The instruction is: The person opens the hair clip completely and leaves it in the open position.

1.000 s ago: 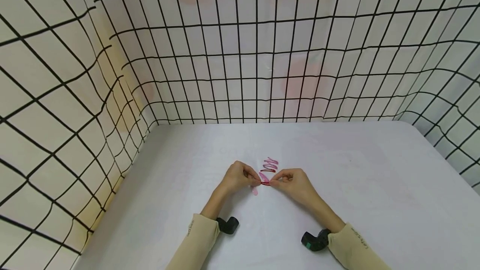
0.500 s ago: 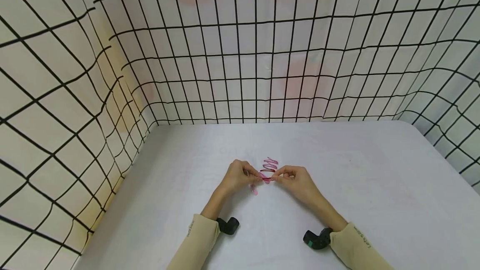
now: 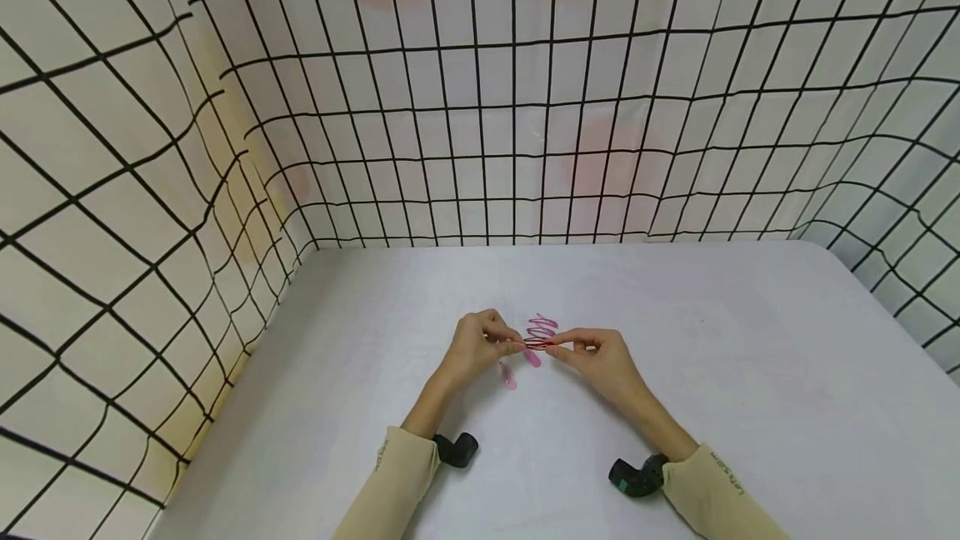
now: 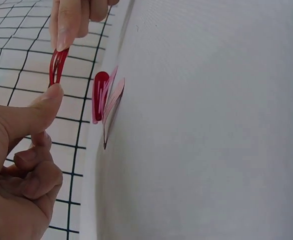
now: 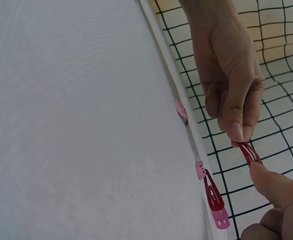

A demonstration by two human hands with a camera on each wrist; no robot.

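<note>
Both hands pinch one red snap hair clip (image 4: 59, 65) by its opposite ends, raised above the white table. In the head view, my left hand (image 3: 478, 342) has the left end between thumb and fingertips. My right hand (image 3: 600, 358) grips the other end the same way. Seen from the right wrist, the strips of the red clip (image 5: 250, 154) stand slightly apart, bowed along its length. Just beyond the hands, a row of pink and dark red hair clips (image 3: 542, 324) lies on the table. Two pink clips rest nearer me, one pink clip (image 3: 507, 375) below my left fingers.
A white table (image 3: 337, 457) spreads around the hands. Black wire mesh (image 3: 480, 107) rises along its back and both sides, with pale cloth behind. Each wrist bears a black camera, such as the left one (image 3: 457, 450), beside a beige sleeve.
Both hands have moved up in the head view, away from the body, carrying the red hair clip. More of the pink clips beneath them now shows.
</note>
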